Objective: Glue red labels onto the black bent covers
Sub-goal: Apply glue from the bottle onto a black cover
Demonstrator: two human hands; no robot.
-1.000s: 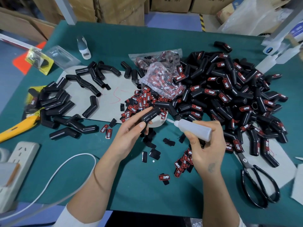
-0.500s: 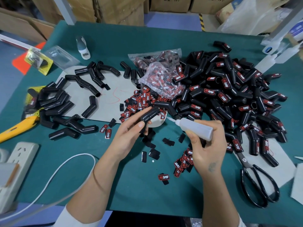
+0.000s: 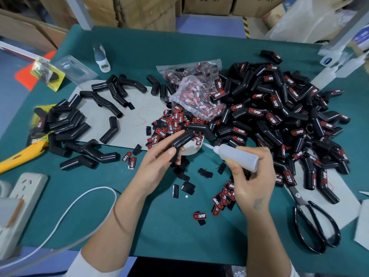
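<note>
My left hand grips a plain black bent cover at table centre, one end pointing up and right. My right hand holds a translucent white glue bottle; its thin nozzle points left, a short gap from the cover. Loose red labels lie in a heap just behind the cover, and more red labels lie by my right wrist. A big pile of labelled covers fills the right side. Unlabelled covers lie at the left.
A clear bag of labels sits behind the heap. Black scissors lie at the right front. A yellow knife, a white power strip and its cable are at the left. Cardboard boxes stand beyond the green table.
The glue bottle has drifted very slightly toward the cover. Both hands otherwise hold the same pose.
</note>
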